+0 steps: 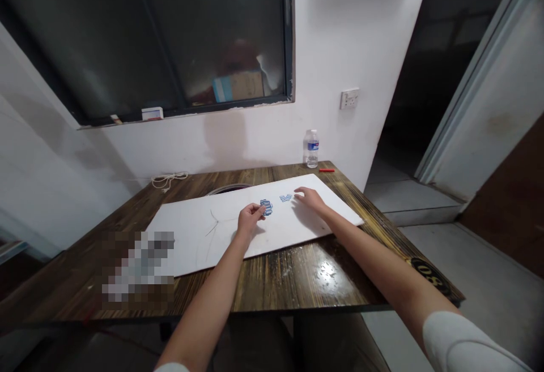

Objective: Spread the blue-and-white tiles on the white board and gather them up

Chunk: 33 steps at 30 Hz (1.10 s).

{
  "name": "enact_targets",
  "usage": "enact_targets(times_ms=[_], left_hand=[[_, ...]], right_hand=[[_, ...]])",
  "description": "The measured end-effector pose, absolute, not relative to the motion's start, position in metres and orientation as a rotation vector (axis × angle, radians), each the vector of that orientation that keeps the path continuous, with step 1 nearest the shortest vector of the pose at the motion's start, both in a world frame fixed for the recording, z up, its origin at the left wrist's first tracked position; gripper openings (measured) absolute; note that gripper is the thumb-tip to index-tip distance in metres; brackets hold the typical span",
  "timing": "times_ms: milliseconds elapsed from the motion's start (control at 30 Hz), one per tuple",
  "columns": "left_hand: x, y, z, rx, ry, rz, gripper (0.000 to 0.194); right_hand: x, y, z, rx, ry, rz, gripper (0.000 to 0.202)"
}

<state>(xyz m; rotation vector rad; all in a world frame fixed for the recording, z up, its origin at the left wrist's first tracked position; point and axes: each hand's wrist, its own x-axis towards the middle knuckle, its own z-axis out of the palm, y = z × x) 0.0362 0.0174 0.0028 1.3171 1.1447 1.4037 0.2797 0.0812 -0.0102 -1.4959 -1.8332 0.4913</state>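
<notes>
A white board (pixel 195 230) lies on the dark wooden table (pixel 272 287). Near the middle of the board my left hand (pixel 250 218) pinches a small blue striped piece (pixel 266 208) between thumb and fingers. To its right, a few small blue striped strips (pixel 285 197) lie flat on the board. My right hand (pixel 309 198) hovers just right of those strips, fingers apart and slightly curled, with nothing visible in it.
A plastic bottle (pixel 312 150) and a red stick-like item (pixel 327 170) stand and lie at the back right. White cable (pixel 168 179) is coiled at the back left. A round number plate (pixel 429 276) is at the right corner. The front left is pixelated.
</notes>
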Motion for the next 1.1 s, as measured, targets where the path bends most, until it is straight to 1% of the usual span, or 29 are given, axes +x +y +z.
enact_targets(times_ms=[100, 167, 233, 333, 733, 933, 1100], left_hand=[[0.037, 0.017, 0.003, 1.313, 1.137, 1.408, 0.035], [0.037, 0.016, 0.004, 1.311, 1.146, 1.409, 0.036], [0.037, 0.016, 0.005, 1.312, 1.152, 1.409, 0.037], [0.038, 0.016, 0.006, 1.305, 1.15, 1.4, 0.037], [0.037, 0.016, 0.01, 1.291, 1.124, 1.404, 0.036], [0.036, 0.017, 0.01, 1.29, 1.127, 1.415, 0.037], [0.035, 0.018, 0.01, 1.295, 1.139, 1.414, 0.039]], right_hand=[[0.307, 0.088, -0.014, -1.679, -2.097, 0.338, 0.049], [0.319, 0.087, -0.019, -1.748, -2.254, 0.346, 0.065], [0.325, 0.084, -0.025, -1.775, -2.344, 0.374, 0.073], [0.327, 0.08, -0.031, -1.804, -2.366, 0.358, 0.077], [0.319, 0.056, -0.029, -1.91, -2.368, 0.181, 0.067], [0.319, 0.047, -0.013, -1.901, -2.458, 0.175, 0.053], [0.302, 0.053, 0.001, -2.063, -2.318, 0.115, 0.046]])
